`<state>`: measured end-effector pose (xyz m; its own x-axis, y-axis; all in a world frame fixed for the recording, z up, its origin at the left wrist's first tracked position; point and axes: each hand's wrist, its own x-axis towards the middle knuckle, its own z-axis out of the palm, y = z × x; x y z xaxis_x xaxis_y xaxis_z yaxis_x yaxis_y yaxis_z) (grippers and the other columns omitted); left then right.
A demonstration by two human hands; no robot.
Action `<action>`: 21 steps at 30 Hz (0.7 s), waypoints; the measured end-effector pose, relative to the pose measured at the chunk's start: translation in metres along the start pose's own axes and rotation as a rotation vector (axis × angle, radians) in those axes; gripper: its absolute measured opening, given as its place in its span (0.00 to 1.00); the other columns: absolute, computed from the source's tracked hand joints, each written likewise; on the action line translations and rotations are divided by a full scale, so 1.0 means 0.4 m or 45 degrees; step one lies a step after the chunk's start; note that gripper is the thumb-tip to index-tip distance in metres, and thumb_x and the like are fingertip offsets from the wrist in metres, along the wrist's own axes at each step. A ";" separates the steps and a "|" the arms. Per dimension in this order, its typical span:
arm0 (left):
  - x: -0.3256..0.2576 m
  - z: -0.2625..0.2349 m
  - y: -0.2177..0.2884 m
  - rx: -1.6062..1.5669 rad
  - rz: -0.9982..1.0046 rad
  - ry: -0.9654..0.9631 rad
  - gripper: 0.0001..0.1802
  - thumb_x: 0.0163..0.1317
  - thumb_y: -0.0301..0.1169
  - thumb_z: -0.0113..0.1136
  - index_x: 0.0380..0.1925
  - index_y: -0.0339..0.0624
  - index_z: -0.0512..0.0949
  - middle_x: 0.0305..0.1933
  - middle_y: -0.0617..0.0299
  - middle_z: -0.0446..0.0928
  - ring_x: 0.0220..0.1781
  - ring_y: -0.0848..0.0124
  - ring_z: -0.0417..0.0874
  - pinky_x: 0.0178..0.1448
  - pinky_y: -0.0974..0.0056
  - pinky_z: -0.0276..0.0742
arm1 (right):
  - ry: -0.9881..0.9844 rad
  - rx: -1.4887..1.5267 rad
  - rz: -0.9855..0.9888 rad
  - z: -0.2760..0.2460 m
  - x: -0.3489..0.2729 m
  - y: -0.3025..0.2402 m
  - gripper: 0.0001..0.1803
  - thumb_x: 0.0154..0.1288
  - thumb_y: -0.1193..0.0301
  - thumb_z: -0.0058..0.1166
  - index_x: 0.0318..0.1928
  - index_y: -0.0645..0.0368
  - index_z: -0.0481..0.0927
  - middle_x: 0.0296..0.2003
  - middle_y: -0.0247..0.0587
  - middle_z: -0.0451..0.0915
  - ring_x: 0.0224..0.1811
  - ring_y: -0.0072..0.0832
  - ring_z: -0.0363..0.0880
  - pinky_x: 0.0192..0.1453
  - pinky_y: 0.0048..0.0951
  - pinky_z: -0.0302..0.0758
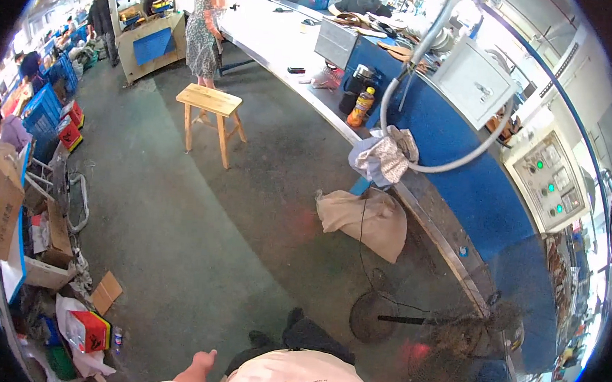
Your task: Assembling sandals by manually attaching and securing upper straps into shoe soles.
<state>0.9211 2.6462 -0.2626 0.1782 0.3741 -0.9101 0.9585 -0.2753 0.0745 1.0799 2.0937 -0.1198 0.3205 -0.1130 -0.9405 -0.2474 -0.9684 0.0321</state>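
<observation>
The left hand [204, 359] hangs beside the shirt [309, 375]; whether its grip is loose or clenched, I cannot tell. The right hand is out of view. Left of the left grip sits a red box [89, 332]; far ahead stands a wooden stool [209, 99].

Left hand [204, 360] seen at seven o'clock, wooden stool [210, 100] placed at ten, bottle [361, 109] set at one, green-lit panel [546, 182] mounted at three
</observation>
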 end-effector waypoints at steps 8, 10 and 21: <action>0.018 -0.156 0.278 -0.376 0.116 0.142 0.33 0.61 0.55 0.54 0.46 0.31 0.82 0.53 0.42 0.81 0.61 0.52 0.78 0.67 0.57 0.69 | 0.018 0.001 0.007 -0.167 0.314 -0.218 0.33 0.73 0.46 0.36 0.44 0.63 0.85 0.45 0.56 0.82 0.51 0.45 0.80 0.57 0.43 0.73; -0.002 -0.211 0.364 -0.324 0.081 0.127 0.33 0.61 0.55 0.55 0.47 0.32 0.82 0.53 0.42 0.80 0.61 0.52 0.78 0.67 0.57 0.69 | 0.116 -0.238 -0.244 -0.207 0.417 -0.296 0.33 0.72 0.46 0.38 0.42 0.63 0.85 0.41 0.55 0.83 0.47 0.45 0.82 0.54 0.43 0.75; 0.194 -0.758 0.888 -0.606 0.308 0.479 0.28 0.60 0.48 0.62 0.47 0.32 0.82 0.50 0.42 0.81 0.54 0.54 0.82 0.57 0.56 0.75 | 0.370 0.959 -0.333 -0.712 0.447 -1.005 0.25 0.64 0.52 0.59 0.48 0.63 0.84 0.44 0.45 0.85 0.47 0.32 0.81 0.53 0.34 0.75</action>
<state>1.3427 2.8459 -0.1831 0.3840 0.6589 -0.6468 0.8602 -0.0006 0.5100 1.4970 2.3994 -0.2046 0.6487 -0.0585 -0.7588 -0.6425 -0.5765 -0.5048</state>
